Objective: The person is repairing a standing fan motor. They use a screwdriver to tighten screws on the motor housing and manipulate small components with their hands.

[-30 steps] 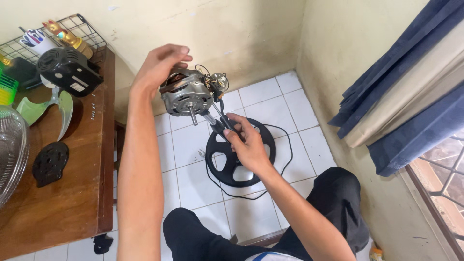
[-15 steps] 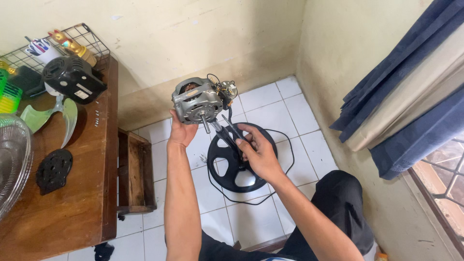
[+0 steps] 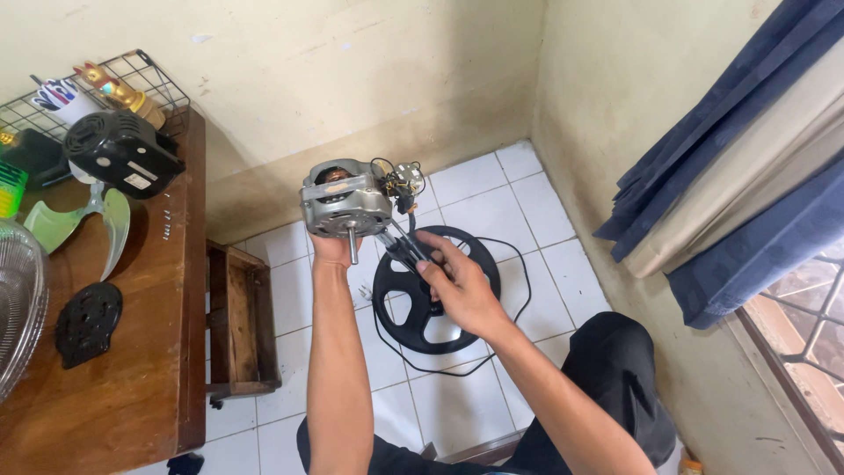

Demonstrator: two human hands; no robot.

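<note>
Right fingers: the right hand point(image 3: 462, 286) pinches a bundle of dark wires point(image 3: 400, 246) that runs down from the fan motor; thumb and forefinger are pressed onto the bundle and the other fingers curl behind it.
Left fingers: the left hand point(image 3: 334, 249) grips the fan motor point(image 3: 345, 199) from below; the fingers are wrapped round its far underside and mostly hidden, so their exact spread cannot be told.
Motor: a grey metal body held up in the air in front of the wall, its shaft point(image 3: 352, 246) pointing down beside the left hand, with a small cluster of parts and wires on its right side.
Below the hands: a round black fan base point(image 3: 435, 330) lies flat on the white tile floor point(image 3: 527, 202), a black cord point(image 3: 519, 299) looping round it; the right hand covers part of the base.
Left side: a wooden table point(image 3: 132, 387) carries a black motor cover point(image 3: 119, 151), a green fan blade point(image 3: 83, 224), a small black plate point(image 3: 86, 321) and the edge of a wire guard point(image 3: 18, 317); a wire basket point(image 3: 132, 75) stands at the back.
Between table and hands: a low wooden crate point(image 3: 237, 321) on the floor.
Right side: blue and cream curtains point(image 3: 747, 176).
Change: half a second ago the motor sat slightly higher and more to the right; the left hand now holds it lower, and the right hand has stayed on the wires.
</note>
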